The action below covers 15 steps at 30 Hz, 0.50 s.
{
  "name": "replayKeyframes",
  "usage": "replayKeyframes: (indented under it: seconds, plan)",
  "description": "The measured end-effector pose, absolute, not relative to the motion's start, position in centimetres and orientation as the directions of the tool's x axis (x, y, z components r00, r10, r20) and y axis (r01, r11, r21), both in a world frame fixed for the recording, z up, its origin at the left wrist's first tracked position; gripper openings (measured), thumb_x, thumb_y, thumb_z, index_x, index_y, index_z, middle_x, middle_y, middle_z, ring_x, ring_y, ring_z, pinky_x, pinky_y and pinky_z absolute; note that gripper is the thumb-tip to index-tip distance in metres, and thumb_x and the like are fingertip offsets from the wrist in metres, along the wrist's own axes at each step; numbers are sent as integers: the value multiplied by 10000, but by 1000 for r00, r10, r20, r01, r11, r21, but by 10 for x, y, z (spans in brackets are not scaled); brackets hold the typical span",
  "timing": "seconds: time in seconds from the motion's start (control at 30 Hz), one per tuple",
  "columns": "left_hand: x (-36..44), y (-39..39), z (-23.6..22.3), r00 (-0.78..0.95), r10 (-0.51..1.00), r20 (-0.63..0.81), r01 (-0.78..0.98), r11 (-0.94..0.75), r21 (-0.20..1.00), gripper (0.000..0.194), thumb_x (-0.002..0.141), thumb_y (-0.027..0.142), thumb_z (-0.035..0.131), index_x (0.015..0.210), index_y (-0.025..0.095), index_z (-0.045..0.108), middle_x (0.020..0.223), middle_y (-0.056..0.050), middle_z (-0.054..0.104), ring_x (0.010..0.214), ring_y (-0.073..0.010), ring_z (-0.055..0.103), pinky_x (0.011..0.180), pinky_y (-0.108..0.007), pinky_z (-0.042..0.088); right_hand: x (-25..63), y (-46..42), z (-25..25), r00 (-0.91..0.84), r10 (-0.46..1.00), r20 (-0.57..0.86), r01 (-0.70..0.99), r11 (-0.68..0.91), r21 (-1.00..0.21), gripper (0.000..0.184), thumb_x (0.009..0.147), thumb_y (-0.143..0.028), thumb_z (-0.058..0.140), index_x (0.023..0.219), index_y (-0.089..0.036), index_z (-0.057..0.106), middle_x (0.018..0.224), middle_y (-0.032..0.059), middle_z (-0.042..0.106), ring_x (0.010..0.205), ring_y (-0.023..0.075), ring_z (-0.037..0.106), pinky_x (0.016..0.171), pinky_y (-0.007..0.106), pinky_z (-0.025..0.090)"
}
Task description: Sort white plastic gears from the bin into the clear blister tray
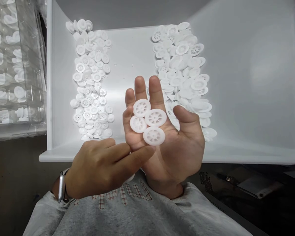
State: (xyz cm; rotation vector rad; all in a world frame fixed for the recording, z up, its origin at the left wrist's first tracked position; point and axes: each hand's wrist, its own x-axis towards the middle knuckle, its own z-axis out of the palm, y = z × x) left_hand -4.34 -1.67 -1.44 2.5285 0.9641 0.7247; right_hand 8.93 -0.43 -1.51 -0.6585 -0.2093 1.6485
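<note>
My right hand is turned palm up over the front of a white bin. Several white spoked plastic wheels lie flat on its palm and fingers, which are only slightly curled. My left hand, with a band at the wrist, reaches in from the lower left. Its forefinger tip touches the lowest wheel, and its other fingers are curled in with nothing visible in them.
Inside the bin, a strip of smaller white wheels lies at the left and a pile of larger white wheels at the right. Clear plastic trays with moulded pockets stand to the left of the bin. A dark table lies below.
</note>
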Motion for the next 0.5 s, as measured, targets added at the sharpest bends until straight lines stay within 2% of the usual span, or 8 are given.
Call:
replayKeyframes:
  seconds: [0.13, 0.2, 0.27, 0.33, 0.4, 0.5]
  plan:
    - [-42, -16, -13, 632, 696, 340, 524, -708, 474, 270, 865, 98, 561, 1098, 197, 655, 542, 73, 515, 465, -79, 328, 416, -267, 231, 88, -3, -15, -42, 946, -323, -846, -206, -491, 381, 940, -398, 280, 1069, -340, 634, 1189, -158, 661, 1192, 19, 589, 1059, 177, 449]
    - [-41, -16, -14, 624, 699, 349, 528, -707, 471, 261, 857, 98, 572, 1089, 188, 651, 551, 71, 519, 462, -81, 343, 412, -269, 242, 87, 0, -16, -33, 932, -360, -852, -215, -477, 332, 924, -388, 340, 1015, -321, 652, 1144, -116, 683, 1126, 39, 630, 1014, 166, 490]
    - [-41, -16, -15, 605, 706, 368, 530, -702, 477, 233, 869, 118, 560, 1074, 184, 647, 552, 69, 508, 463, -84, 363, 413, -269, 249, 89, 1, -15, -43, 900, -434, -892, -230, -389, 201, 873, -358, 474, 946, -274, 641, 1031, -57, 702, 965, 51, 679, 876, 125, 558]
    - [-42, -17, -16, 583, 710, 395, 512, -699, 500, 198, 886, 149, 529, 1041, 180, 649, 550, 66, 492, 466, -87, 379, 414, -265, 258, 92, 1, -11, -95, 857, -506, -933, -253, -255, 91, 784, -233, 609, 869, -233, 577, 848, -41, 674, 736, 32, 665, 669, 73, 575]
    - [-43, -17, -18, 577, 697, 425, 473, -709, 523, 191, 878, 160, 522, 1021, 180, 649, 567, 69, 499, 485, -83, 404, 423, -252, 294, 100, 0, -8, -166, 837, -522, -940, -295, -173, 241, 703, -60, 640, 802, -214, 484, 699, -67, 592, 555, 3, 592, 509, 38, 527]
    - [-47, -15, -22, 570, 653, 499, 368, -746, 555, 229, 869, 168, 548, 1076, 179, 645, 608, 83, 545, 519, -64, 454, 462, -215, 365, 118, 1, -8, -223, 836, -502, -905, -369, -211, 309, 680, 19, 602, 732, -210, 401, 631, -63, 518, 447, -1, 537, 418, 10, 473]
